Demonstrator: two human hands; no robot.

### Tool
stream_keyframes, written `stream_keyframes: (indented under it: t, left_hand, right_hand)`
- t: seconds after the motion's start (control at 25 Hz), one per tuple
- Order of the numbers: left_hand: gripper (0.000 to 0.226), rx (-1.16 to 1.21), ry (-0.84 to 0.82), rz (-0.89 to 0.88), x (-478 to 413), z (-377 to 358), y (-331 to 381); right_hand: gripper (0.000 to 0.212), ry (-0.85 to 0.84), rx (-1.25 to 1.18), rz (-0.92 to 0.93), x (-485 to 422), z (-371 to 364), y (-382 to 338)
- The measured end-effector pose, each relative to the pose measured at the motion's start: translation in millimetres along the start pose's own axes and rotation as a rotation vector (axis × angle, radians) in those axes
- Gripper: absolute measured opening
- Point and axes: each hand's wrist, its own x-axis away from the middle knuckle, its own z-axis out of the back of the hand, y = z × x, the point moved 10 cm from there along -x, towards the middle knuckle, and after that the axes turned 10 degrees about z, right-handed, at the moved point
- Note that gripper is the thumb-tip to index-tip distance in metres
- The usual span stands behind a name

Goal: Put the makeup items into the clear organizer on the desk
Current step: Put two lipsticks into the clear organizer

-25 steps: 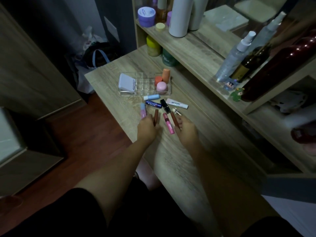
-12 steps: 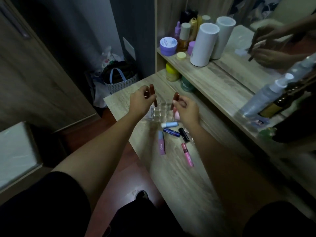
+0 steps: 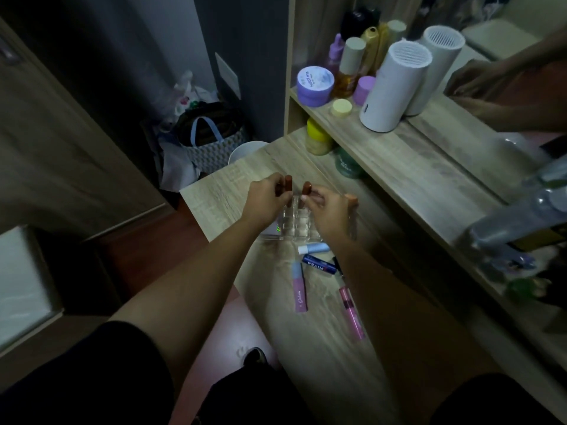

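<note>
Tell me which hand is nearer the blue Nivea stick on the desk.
Right. The right hand is over the clear organizer, just beyond the Nivea stick; the left hand is farther off to the left. Each holds a brown tube upright.

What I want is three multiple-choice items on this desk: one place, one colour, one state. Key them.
1. The Nivea stick lies: A on the floor; B on the desk; C in a bag.
2. The wide jar on the shelf is: A purple; B red; C black.
3. The right hand is: A flat on the desk; B empty; C holding a brown tube.

B: it lies on bare desk before the clear organizer.
A: lid and body are purple.
C: fingers pinch the tube above the organizer.
</note>
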Motion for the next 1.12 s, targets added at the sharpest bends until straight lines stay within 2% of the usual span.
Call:
stream_keyframes:
  t: [0.4,0.68,0.92,1.12]
  left_hand:
    - [0.022,-0.007,-0.07,0.009,-1.4,-16.9,-9.0]
    - [0.039,-0.004,-0.104,0.062,4.7,-5.1,-7.6]
    - [0.046,-0.031,-0.057,0.067,33.4,25.2,4.4]
    - [0.045,-0.051,-0.051,0.047,76.6,26.3,11.3]
  right_hand:
    - [0.029,-0.076,0.036,-0.013,-7.8,-14.6,13.5]
    - [0.043,-0.116,0.051,-0.024,-3.2,-3.9,0.7]
    - [0.042,-0.04,0.124,0.091,14.0,36.9,-35.5]
    - [0.04,-0.049,0.17,0.158,48.3,62.6,-45.5]
